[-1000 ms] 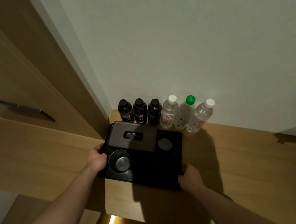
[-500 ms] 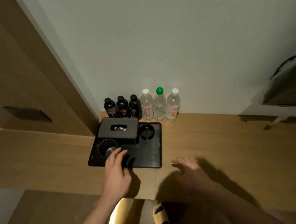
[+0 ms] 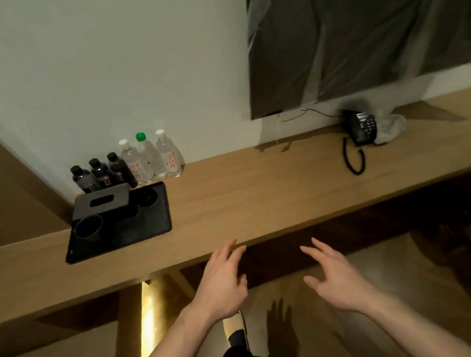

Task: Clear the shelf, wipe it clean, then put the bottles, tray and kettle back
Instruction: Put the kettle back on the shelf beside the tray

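A black tray (image 3: pixel 146 229) lies on the wooden shelf (image 3: pixel 259 193) at the left, near the wall. On it sit a dark tissue box (image 3: pixel 101 202), a dark cup (image 3: pixel 89 227) and a small round dish (image 3: pixel 147 197). Behind the tray stand three black bottles (image 3: pixel 101 175) and three clear bottles (image 3: pixel 150 158), one with a green cap. My left hand (image 3: pixel 222 287) and my right hand (image 3: pixel 330 278) hover in front of the shelf's front edge, fingers spread, holding nothing. No kettle is in view.
A black telephone (image 3: pixel 361 128) with a coiled cord sits at the shelf's right, next to a crumpled clear plastic bag (image 3: pixel 389 128). A plastic-wrapped dark screen (image 3: pixel 358 28) hangs on the wall above. A wooden cabinet (image 3: pixel 2 185) stands at the left.
Both hands let go of the tray, which rests on the shelf, and drew back in front of the shelf edge. The view swung right, showing the telephone and screen.
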